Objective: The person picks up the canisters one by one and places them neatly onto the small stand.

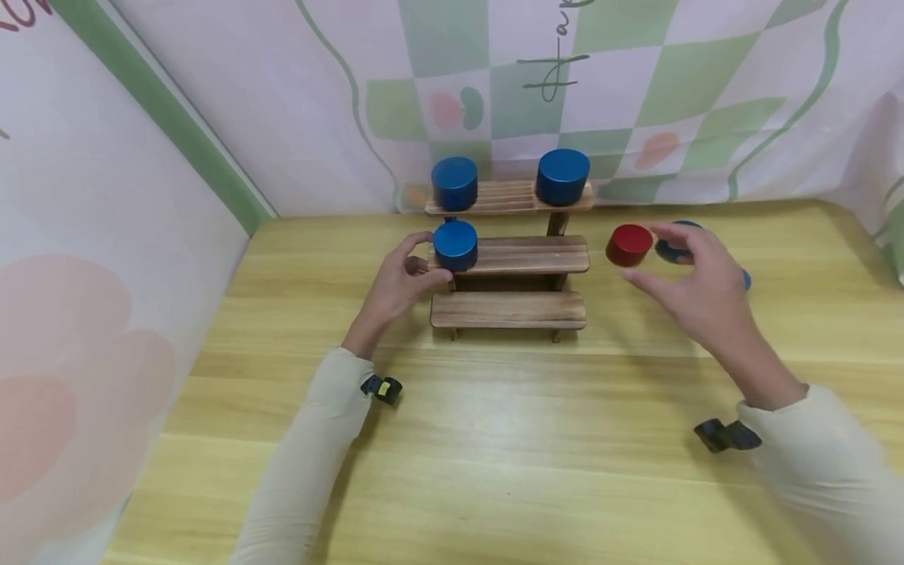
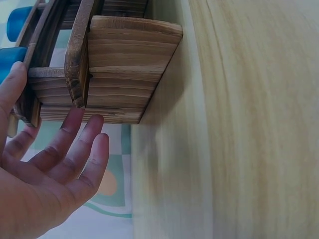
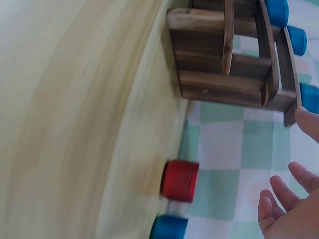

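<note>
**Knock-over risk at both hands**

Could topple the red cylinder (image 1: 629, 246) by coming down off-centre with the right hand (image 1: 706, 290) and catching the rim with thumb or index first. Could also brush the partly hidden blue piece (image 1: 669, 253) near it. On the other side, could tip the shelf-end blue cylinder (image 1: 455, 245) off the left end of the middle shelf (image 1: 530, 255) by dragging the left hand (image 1: 395, 286) sideways. Likely to jolt the wooden rack (image 1: 508, 310) too if bumping a shelf edge, so shaking the top-left blue cylinder (image 1: 455, 183) and top-right blue cylinder (image 1: 563, 176).

Right hand: thumb and fingers apart, nothing held. Red cylinder: upright on the counter (image 1: 494, 471), lined up with the thumb-index gap in the head view, but lower and apart from the right hand per right wrist view. Left hand: thumb and index at the shelf-end blue cylinder, other fingers spread beside the wooden rack; cannot tell whether clamped or just resting there.
</note>
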Available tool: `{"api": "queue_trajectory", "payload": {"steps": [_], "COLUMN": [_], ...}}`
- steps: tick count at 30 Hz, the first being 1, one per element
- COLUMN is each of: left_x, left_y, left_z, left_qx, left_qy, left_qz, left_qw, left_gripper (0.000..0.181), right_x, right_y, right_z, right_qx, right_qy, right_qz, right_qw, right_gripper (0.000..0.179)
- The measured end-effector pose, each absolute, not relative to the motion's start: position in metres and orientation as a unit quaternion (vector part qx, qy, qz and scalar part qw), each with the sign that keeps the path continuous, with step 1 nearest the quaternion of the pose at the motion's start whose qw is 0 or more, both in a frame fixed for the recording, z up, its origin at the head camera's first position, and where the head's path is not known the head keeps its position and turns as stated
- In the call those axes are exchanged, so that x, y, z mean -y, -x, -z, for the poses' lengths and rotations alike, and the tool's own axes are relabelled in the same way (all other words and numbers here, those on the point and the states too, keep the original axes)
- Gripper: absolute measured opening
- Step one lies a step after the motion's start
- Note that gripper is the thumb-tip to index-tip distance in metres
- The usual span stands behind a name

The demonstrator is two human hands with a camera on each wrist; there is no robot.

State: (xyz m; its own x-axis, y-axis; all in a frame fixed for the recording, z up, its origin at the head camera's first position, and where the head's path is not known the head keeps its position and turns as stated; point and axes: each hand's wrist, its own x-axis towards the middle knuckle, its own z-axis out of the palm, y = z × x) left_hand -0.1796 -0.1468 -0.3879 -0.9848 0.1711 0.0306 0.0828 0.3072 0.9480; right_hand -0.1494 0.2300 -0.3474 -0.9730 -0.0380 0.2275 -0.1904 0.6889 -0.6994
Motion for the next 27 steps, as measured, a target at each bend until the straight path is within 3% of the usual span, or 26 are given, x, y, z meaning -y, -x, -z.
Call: {"api": "queue_trajectory", "payload": {"steps": [12, 27], "left_x": [0.147, 0.148], "left_y": [0.18, 0.179], "left_z": [0.388, 0.388], "left_qx": [-0.811, -0.812], "left_qy": [-0.075, -0.073], "left_qz": [-0.578, -0.577], "left_qw": [0.043, 0.043], "left_gripper": [0.06, 0.06], "right_x": [-0.27, -0.292], "right_y": [0.145, 0.137], "right_z": [0.367, 0.374], "right_qx": [0.928, 0.931], "right_qy": [-0.029, 0.009], "right_qz": [-0.368, -0.358], "right_qw": [0.056, 0.073], "right_gripper": [0.074, 0.071]}}
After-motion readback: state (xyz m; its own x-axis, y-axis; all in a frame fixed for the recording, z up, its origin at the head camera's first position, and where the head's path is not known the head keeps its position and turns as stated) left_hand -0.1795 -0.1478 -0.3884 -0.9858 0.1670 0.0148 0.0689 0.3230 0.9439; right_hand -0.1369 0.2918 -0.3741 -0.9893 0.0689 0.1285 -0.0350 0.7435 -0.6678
